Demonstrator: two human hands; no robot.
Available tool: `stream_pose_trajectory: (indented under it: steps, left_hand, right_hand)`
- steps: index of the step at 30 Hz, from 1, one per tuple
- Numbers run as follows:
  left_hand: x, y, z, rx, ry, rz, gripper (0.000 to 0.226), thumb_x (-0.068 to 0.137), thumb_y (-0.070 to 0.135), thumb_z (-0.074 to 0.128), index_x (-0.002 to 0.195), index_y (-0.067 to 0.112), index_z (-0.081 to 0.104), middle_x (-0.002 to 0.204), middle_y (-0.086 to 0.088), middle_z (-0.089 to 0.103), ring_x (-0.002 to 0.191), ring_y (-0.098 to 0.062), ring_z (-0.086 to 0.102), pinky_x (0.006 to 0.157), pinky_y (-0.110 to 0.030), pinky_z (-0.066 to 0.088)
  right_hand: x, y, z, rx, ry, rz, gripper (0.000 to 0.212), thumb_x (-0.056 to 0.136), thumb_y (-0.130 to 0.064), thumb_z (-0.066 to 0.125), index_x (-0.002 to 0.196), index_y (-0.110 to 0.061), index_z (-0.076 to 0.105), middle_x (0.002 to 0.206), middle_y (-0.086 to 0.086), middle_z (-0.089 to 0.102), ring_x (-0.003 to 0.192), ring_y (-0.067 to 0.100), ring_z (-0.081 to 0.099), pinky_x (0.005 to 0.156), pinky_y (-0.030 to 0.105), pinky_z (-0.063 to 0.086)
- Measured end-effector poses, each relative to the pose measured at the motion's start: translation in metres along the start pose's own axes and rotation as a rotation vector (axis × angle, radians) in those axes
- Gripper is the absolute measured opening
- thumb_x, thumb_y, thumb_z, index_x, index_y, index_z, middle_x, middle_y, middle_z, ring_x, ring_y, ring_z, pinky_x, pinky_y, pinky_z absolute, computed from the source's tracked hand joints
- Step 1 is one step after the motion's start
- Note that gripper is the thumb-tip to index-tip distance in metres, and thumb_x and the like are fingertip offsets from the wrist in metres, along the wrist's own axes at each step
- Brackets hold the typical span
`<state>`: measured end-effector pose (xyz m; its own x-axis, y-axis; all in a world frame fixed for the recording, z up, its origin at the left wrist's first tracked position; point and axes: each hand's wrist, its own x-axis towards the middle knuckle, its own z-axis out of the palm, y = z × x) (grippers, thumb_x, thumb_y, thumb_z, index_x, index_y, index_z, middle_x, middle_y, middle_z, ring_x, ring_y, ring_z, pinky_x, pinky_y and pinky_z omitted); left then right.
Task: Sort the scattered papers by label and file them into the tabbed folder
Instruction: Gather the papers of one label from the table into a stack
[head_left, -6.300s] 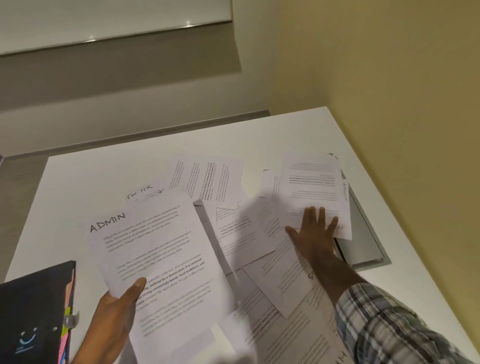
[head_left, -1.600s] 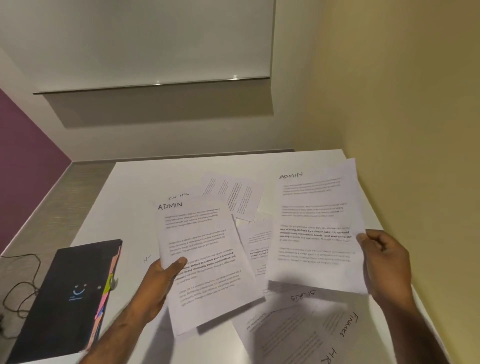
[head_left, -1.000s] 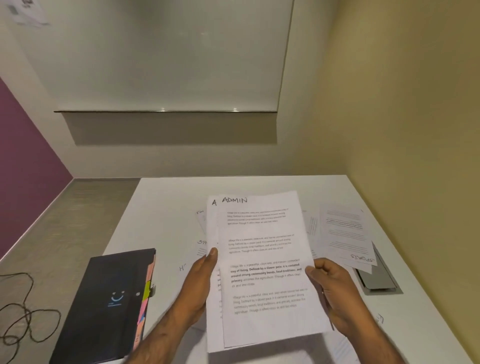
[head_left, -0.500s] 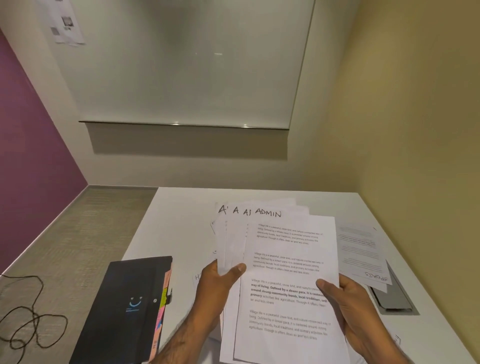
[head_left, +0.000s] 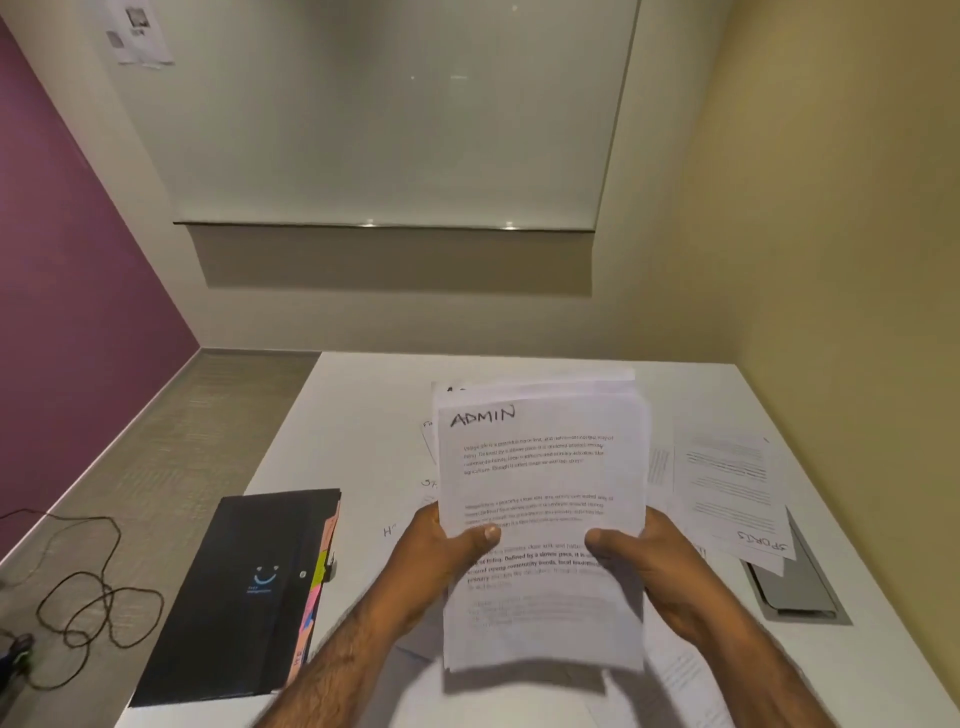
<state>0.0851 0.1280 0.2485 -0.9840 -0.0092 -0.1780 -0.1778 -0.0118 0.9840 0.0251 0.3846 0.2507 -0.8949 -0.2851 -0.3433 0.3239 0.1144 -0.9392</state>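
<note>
The stack of white printed sheets (head_left: 540, 467) headed ADMIN is upright above the white table (head_left: 363, 415), right in front of you. The black tabbed folder (head_left: 239, 587) with coloured tabs along its right edge lies closed and flat on the table's left side, apart from the stack. Your left hand (head_left: 441, 556) grips the stack's left edge and your right hand (head_left: 654, 561) its right, thumbs curled over the front page, while a loose white sheet marked SPORTS (head_left: 732, 483) lies at the right.
</note>
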Motion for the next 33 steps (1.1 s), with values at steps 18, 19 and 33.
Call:
stream_pose_trajectory:
  steps: [18, 19, 33]
  left_hand:
    - [0.021, -0.106, 0.016, 0.11, 0.275, -0.13, 0.033, 0.09, 0.019, 0.075, 0.118, 0.035, 0.069, 0.11, 0.016, 0.075, 0.117, -0.017, 0.067, 0.099, -0.033, 0.051]
    - [0.02, -0.109, 0.019, 0.099, 0.285, -0.156, 0.029, 0.092, 0.017, 0.073, 0.112, 0.037, 0.069, 0.104, 0.02, 0.076, 0.114, -0.015, 0.068, 0.099, -0.033, 0.052]
    - [0.029, -0.116, 0.028, 0.001, 0.336, -0.2, 0.024, 0.097, 0.015, 0.066, 0.104, 0.038, 0.065, 0.095, 0.024, 0.075, 0.094, 0.005, 0.068, 0.085, -0.022, 0.052]
  right_hand:
    - [0.046, 0.118, 0.005, -0.478, 0.124, 0.031, 0.031, 0.089, 0.003, 0.062, 0.103, -0.024, 0.065, 0.096, -0.015, 0.071, 0.096, 0.006, 0.068, 0.072, 0.005, 0.046]
    - [0.044, 0.119, 0.007, -0.488, 0.105, 0.034, 0.033, 0.091, 0.001, 0.06, 0.112, -0.024, 0.063, 0.105, -0.01, 0.069, 0.102, 0.012, 0.066, 0.077, 0.009, 0.046]
    - [0.053, 0.126, 0.003, -0.535, 0.154, 0.04, 0.017, 0.103, -0.016, 0.053, 0.117, -0.011, 0.061, 0.1, -0.003, 0.062, 0.092, 0.014, 0.059, 0.078, 0.024, 0.042]
